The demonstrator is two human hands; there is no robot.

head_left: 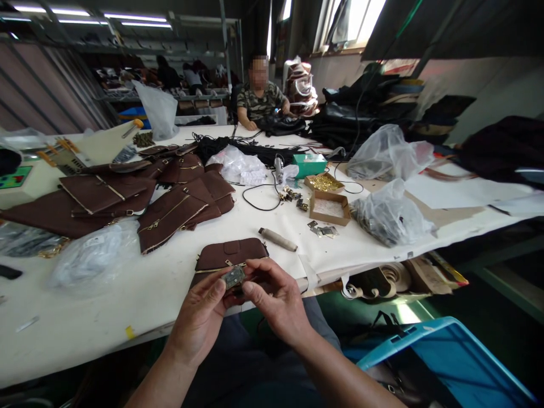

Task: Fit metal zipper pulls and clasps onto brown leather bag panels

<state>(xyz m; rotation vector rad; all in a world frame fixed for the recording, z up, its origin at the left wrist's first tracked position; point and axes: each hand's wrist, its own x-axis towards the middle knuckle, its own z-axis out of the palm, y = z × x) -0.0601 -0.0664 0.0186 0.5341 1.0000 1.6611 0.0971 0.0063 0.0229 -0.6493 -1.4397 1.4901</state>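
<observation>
A small rectangular metal fitting (234,277), grey-green with small round dots on its face, is pinched between the thumb and fingers of my left hand (204,303). At its right end, the thumb and bent fingers of my right hand (274,294) close on it too; what lies beneath the fingertips is hidden. Just behind both hands a brown leather pouch (233,251) with a brass zip lies at the table's front edge, partly covered by them. Past the pouch rests a stick-like tool (278,239) with a wrapped, greyish body.
Brown zipped leather pieces (178,212) pile up at left, beside a clear plastic bag (96,258). Metal plates (323,230), a cardboard box (329,207) and a tray of brass parts (323,182) stand ahead right. A blue crate (446,362) is low right. Another person (261,99) sits opposite.
</observation>
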